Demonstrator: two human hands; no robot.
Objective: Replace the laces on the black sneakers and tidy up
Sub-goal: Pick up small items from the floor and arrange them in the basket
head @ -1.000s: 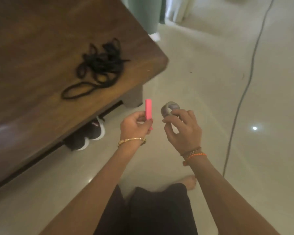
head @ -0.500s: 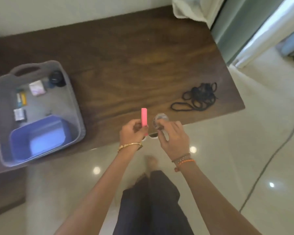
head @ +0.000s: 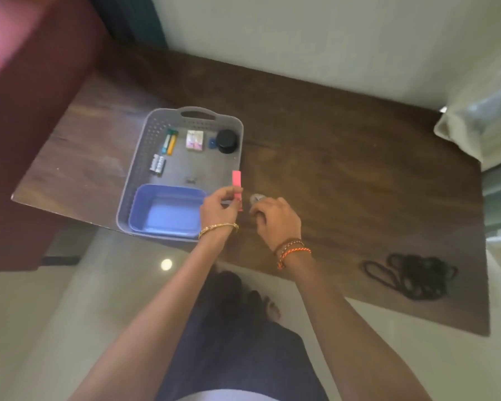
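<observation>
the left hand (head: pixel 219 205) pinches a pink stick (head: pixel 237 186) upright between thumb and fingertips, just as it did half a second ago. the right hand (head: pixel 275 219) is curled closed around a small grey roll (head: pixel 256 198), of which only a sliver peeks out past the knuckles; a second ago more of the roll showed.

what differs is mostly the view and where the hands are. a second ago the hands hung over the pale floor beside the table corner, with a black sneaker visible under the table. half a second ago they were at the table's near edge. now both hands are over the wooden table (head: pixel 344 157), the left one at the right rim of the grey basket (head: pixel 141 157), the right one just beside it over bare wood. the sneakers are out of view now.

the black laces (head: pixel 411 277) lie in a loose tangle on the table's near right part, well apart from both hands, in the same heap as before.

the basket, seen at the left edge earlier, now sits near the middle of the view. inside it are a blue tub (head: pixel 167 211) at the near end, some batteries (head: pixel 157 164), a small box (head: pixel 195 140) and a black round jar (head: pixel 226 141) along the far side.
</observation>
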